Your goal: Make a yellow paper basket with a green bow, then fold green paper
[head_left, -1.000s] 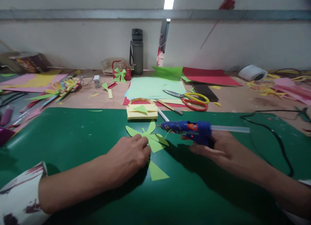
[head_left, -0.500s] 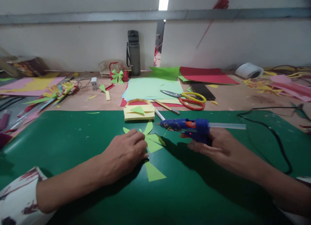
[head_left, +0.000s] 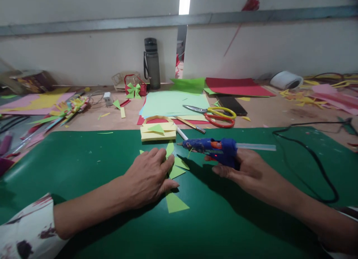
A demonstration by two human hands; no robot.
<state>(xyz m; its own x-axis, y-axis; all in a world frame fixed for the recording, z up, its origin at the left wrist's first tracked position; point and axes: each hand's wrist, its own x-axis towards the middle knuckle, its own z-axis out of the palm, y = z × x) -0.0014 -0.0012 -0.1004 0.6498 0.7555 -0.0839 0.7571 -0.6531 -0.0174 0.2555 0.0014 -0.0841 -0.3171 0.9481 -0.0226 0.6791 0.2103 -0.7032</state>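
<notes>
Our left hand (head_left: 149, 177) lies flat, fingers spread, on the green paper bow (head_left: 175, 165) on the worktop (head_left: 84, 162); right hand (head_left: 246, 169) grips the blue glue gun (head_left: 215, 149), nozzle just beside the bow.

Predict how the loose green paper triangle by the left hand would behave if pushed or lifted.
The green paper triangle lies flat on the green mat, so it probably slides easily and is hard to pinch up. It looks thin, so likely light and floppy.

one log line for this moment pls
left hand: flat on green paper pieces | right hand: grips blue glue gun, nozzle toward pieces | surface: green mat
</notes>
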